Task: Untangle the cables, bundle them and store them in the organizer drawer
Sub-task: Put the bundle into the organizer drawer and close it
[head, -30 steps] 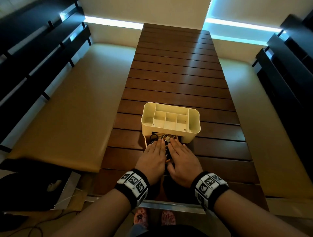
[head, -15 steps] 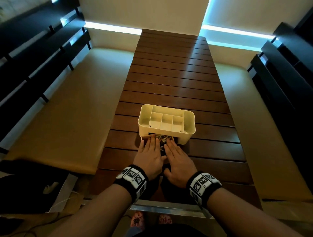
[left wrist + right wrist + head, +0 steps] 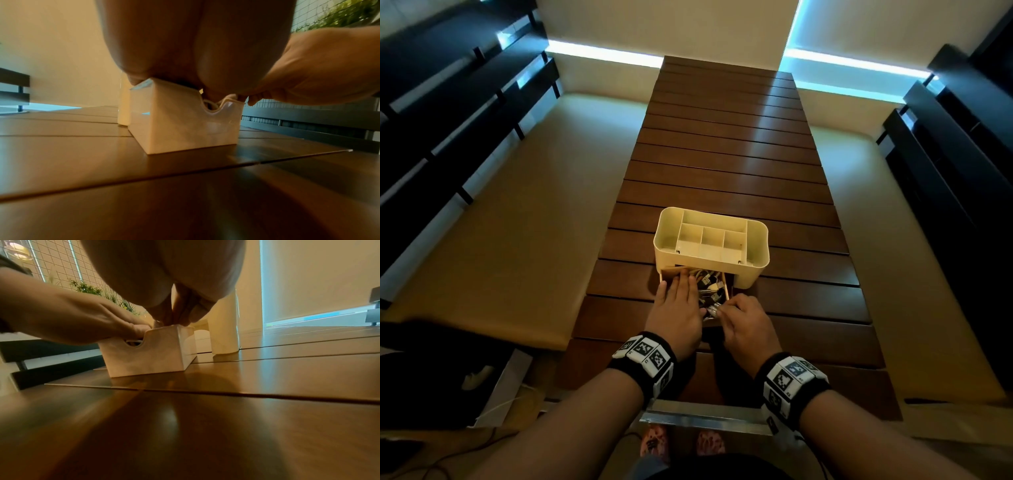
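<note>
cables (image 3: 709, 291) in open drawer (image 3: 726, 291) | left hand (image 3: 676, 313) flat on them | right hand (image 3: 748, 323) grip curled, maybe pinching a plug

- The room is dim and warm-toned, with cool blue-white daylight strips (image 3: 602, 54) along the far wall.
- A pale sheen streaks the wooden table (image 3: 774, 137) well beyond the hands.
- Both wrist views are soft: the left hand (image 3: 195, 48) and the right hand (image 3: 164, 272) are blurred close up.
- The head view's edges bow outward and darken.
</note>
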`<state>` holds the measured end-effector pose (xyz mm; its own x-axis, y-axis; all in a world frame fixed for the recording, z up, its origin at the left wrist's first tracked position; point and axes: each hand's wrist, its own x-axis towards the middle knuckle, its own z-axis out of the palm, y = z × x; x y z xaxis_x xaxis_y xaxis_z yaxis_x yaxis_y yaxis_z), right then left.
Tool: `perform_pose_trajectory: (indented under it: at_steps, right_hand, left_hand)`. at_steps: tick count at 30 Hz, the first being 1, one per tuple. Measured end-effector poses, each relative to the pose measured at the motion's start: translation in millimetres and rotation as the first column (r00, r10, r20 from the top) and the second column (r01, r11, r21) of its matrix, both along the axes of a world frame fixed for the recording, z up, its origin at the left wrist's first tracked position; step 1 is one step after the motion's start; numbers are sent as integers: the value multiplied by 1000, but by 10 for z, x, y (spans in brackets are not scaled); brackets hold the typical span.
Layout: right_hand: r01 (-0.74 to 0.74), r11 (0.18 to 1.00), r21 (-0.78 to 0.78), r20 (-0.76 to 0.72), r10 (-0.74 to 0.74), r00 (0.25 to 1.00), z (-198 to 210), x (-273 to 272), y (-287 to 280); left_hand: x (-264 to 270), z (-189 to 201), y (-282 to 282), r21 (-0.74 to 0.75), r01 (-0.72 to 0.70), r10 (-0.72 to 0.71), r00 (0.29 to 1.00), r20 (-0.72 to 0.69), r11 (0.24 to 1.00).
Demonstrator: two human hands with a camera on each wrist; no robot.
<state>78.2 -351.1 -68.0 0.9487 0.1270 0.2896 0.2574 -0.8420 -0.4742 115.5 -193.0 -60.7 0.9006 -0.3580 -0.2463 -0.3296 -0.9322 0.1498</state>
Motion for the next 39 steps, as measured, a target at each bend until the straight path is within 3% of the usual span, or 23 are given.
perform_pose_trajectory:
  at_steps: [4,8,11,14,18,21,26,31,36,39]
  right_hand:
    - [24,995,-101,-52,-29,998,-4,86,37]
    - [73,985,-153,-325,-120,938,147,192,84]
    - [127,988,-87,-401,-151,903,265,292,82]
    - [104,994,-30,-258,-108,960,289,311,80]
    - [-121,993,-13,-32,120,992,274,252,90]
    - [-89,992,-85,69,95,993,338,323,36]
    - [-24,960,-279,-220,-40,975,515,567,-81]
    - [-65,974,-216,-257,7,966,591,639,-68]
    - [-51,993,-108,-462,-5,887,714,615,-107]
    - [-61,993,-100,-509,1,861,779,601,-108]
  left_hand:
    - [-22,-25,48,-56,9,-7,1000,30,998]
    - [-34,-44,65,-111,22,-15,998,63,994]
    - [-32,-58,67,-97,27,-20,997,81,995]
    - [-17,-89,71,-95,26,-17,995,96,995]
    - [-4,-129,76,-82,43,-34,993,116,996]
    - [3,-152,108,-63,78,-68,988,141,995]
    - [31,-100,164,-58,200,-188,969,161,978]
    - [21,-91,125,-64,203,-189,966,174,977]
    - [-1,-128,120,-65,202,-184,959,217,977]
    - [-13,-180,108,-68,198,-177,956,232,978]
